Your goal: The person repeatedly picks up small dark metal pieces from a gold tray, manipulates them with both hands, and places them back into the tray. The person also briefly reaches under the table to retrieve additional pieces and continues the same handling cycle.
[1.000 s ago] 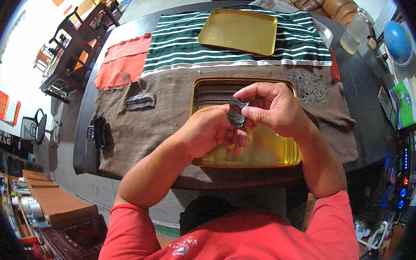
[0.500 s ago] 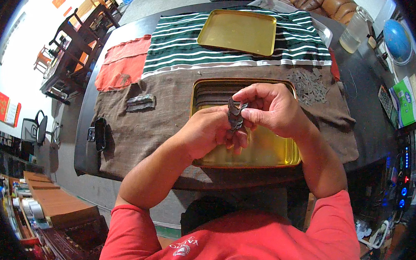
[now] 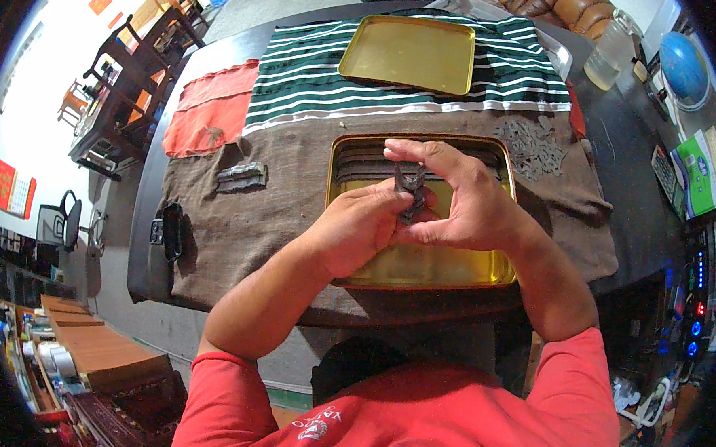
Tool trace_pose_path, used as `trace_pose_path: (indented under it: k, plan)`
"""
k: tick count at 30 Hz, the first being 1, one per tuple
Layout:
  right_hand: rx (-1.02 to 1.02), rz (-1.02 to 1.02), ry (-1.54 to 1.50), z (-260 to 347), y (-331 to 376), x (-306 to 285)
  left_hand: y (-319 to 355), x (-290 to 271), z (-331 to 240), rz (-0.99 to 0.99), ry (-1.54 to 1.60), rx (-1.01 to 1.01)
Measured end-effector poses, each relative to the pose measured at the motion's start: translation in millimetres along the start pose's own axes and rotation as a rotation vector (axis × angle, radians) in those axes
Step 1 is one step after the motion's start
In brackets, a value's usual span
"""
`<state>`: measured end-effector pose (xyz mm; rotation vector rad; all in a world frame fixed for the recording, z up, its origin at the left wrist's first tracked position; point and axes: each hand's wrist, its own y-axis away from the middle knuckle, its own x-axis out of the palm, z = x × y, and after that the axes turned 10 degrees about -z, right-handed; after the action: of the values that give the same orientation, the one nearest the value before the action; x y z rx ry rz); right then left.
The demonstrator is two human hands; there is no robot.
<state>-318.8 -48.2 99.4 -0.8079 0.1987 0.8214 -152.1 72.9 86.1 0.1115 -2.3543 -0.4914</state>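
My left hand [image 3: 358, 227] and my right hand [image 3: 456, 200] meet above a gold metal tray [image 3: 420, 267] and pinch a small dark part [image 3: 411, 190] between their fingertips. The part is dark grey and stands roughly upright between the thumbs. Rows of similar dark strips [image 3: 361, 160] lie along the far end of this tray. The tray rests on a brown cloth [image 3: 245, 218] covering the table.
A second gold tray [image 3: 407, 52] sits on a green-and-white striped cloth [image 3: 301, 79] farther away. A heap of small dark pieces [image 3: 532, 144] lies right of the near tray; a dark stack [image 3: 241, 177] and a black object [image 3: 171, 230] lie left. A red cloth [image 3: 210, 114], a jar [image 3: 606, 54].
Both hands stay over the tray with the dark part; the fingers have shifted only slightly on it.
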Motion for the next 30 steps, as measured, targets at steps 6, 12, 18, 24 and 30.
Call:
trace_pose_path:
  k: [6, 12, 18, 24, 30]
  plan:
    - [0.004, 0.111, 0.015, -1.8, 1.6, 0.5, -5.8, -8.8, 14.6, -0.038, 0.0, 0.087]
    - [-0.03, 0.1, 0.039, 2.2, 3.7, 2.7, -9.6, -18.0, 18.5, 0.007, 0.017, 0.096]
    - [-0.114, 0.088, 0.114, -1.9, 5.7, 6.0, -8.4, -19.2, 16.1, 0.156, 0.176, 0.041]
    - [-0.113, 0.042, 0.11, 1.7, 3.4, 5.9, -3.4, -11.3, 5.6, 0.241, 0.302, -0.049]
    - [-0.214, -0.185, 0.239, 17.3, 3.2, -0.7, -1.8, 3.3, -3.5, 0.114, 0.229, 0.041]
